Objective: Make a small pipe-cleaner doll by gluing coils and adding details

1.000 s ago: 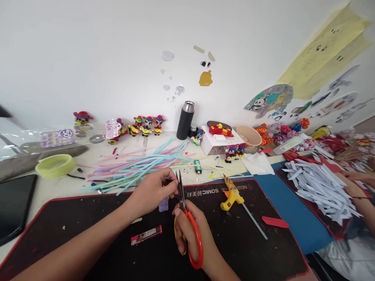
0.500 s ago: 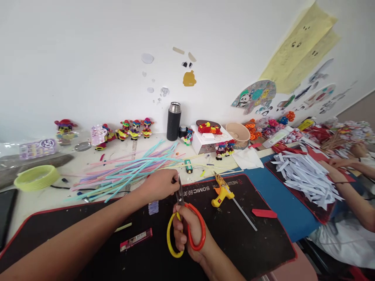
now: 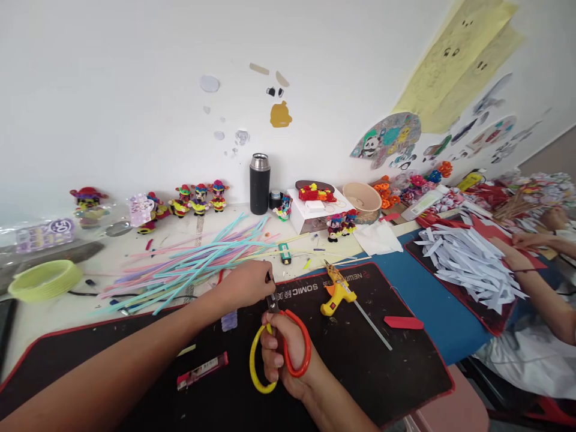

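My right hand [image 3: 288,348] grips a pair of scissors [image 3: 273,305] by its yellow and red handles, blades pointing away from me. At the blade tips, my left hand [image 3: 252,285] is closed in a pinch, and its fingers hide what they hold. A bit of red [image 3: 220,276] shows behind the left wrist; I cannot tell whether it belongs to the held thing. Beneath the hands lies a black mat [image 3: 360,372] with a red edge. On it are a purple fuzzy piece [image 3: 229,320], a pink-ended packet [image 3: 202,371] and a yellow glue gun [image 3: 337,295] with its glue stick.
Coloured pipe cleaners [image 3: 180,264] spread behind the mat. A black flask [image 3: 260,186], a white box [image 3: 301,219] and several small figures [image 3: 200,200] stand along the wall. At right, another person's arm [image 3: 535,288] reaches past a pile of white strips [image 3: 468,264].
The camera view has shifted slightly, moving the scene a little left. Red now shows behind my left wrist. Both hands keep nearly the same pose at the scissors.
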Demonstrator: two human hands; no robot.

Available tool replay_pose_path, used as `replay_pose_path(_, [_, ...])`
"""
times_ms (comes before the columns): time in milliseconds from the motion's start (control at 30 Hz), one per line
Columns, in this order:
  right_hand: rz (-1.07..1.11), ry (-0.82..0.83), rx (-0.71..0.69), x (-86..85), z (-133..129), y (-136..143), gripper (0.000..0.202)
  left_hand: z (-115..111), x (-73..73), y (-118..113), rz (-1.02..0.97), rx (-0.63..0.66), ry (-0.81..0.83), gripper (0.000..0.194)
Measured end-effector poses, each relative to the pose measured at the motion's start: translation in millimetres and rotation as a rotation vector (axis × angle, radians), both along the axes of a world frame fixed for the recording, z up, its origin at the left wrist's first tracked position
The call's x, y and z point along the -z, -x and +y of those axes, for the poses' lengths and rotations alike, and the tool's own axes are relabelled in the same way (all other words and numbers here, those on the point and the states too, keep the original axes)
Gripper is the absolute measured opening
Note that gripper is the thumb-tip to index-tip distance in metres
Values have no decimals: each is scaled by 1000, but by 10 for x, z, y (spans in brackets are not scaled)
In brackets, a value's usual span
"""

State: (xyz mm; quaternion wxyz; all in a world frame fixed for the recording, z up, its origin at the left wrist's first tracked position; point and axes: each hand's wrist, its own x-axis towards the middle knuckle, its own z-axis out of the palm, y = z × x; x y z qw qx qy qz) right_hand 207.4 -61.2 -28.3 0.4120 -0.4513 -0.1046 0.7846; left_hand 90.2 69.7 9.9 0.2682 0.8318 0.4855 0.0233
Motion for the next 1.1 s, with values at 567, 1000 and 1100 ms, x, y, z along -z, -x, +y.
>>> replay_pose_path(567, [37, -125, 6, 17, -85, -86, 53, 86, -7, 304, -320, -76, 206, 11])
replay_pose_path(1000, [-899, -484, -476, -343, -142, -471, 38, -11, -58, 942, -386, -172, 148, 31])
replay_pose_path(1100, [-1358, -580, -657, -431, -99, -487, 24, -52, -32, 1023, -386, -171, 151, 31])
